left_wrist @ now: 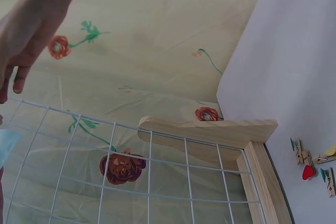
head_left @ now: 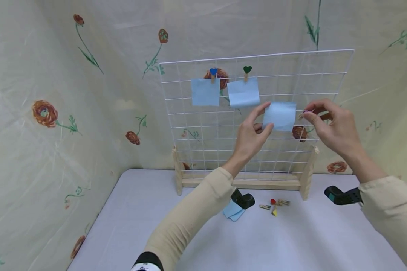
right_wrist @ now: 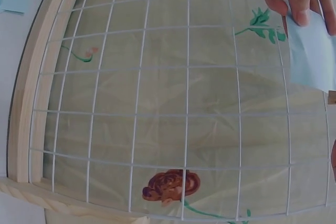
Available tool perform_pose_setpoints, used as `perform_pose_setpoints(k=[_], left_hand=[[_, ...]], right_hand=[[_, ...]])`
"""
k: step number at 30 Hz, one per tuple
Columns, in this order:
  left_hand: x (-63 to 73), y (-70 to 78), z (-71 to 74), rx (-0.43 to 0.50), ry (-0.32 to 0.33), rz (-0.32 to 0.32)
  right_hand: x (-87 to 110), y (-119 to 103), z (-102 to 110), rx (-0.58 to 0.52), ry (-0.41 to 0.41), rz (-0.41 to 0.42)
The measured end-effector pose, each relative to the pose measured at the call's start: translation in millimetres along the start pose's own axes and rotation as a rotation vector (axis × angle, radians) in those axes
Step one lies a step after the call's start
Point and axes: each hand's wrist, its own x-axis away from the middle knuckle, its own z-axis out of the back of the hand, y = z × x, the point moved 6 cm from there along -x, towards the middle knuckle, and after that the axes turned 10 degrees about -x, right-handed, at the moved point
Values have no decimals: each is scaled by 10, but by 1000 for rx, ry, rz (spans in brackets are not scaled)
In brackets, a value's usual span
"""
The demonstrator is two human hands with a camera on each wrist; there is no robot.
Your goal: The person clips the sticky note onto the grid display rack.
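Note:
My left hand (head_left: 251,133) holds a blue paper sheet (head_left: 280,116) by its left side in front of the white wire grid (head_left: 197,113). In the right wrist view, fingertips overlap the top of this sheet (right_wrist: 312,56). Just off its right edge, my right hand (head_left: 337,124) pinches a small wooden clothespin (head_left: 302,114) with a purple top between thumb and forefinger. Higher up, two blue sheets hang side by side: one (head_left: 205,92) under a blue-heart clothespin (head_left: 213,73), the other (head_left: 243,92) under a green-heart clothespin (head_left: 247,72).
The grid stands in a wooden base (head_left: 240,183) on the white-covered table (head_left: 139,222). Several loose clothespins (head_left: 274,205) lie in front of it, with red and yellow tops among them. Left of them, spare blue sheets (head_left: 234,211) lie partly behind the left wrist's camera (head_left: 244,199).

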Motion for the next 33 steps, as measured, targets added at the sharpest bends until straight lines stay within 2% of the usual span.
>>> perform_pose_setpoints(k=[7, 16, 26, 33], left_hand=[[-38, 68, 16, -33, 5, 2], [-19, 378, 134, -38, -1, 23], [-77, 335, 140, -30, 12, 55], [-122, 437, 159, -65, 4, 51]], right_hand=[[-92, -49, 55, 14, -6, 2], [-163, -105, 43, 4, -5, -12], [-286, -153, -19, 3, -15, -8], [-305, -196, 56, 14, -10, 14]])
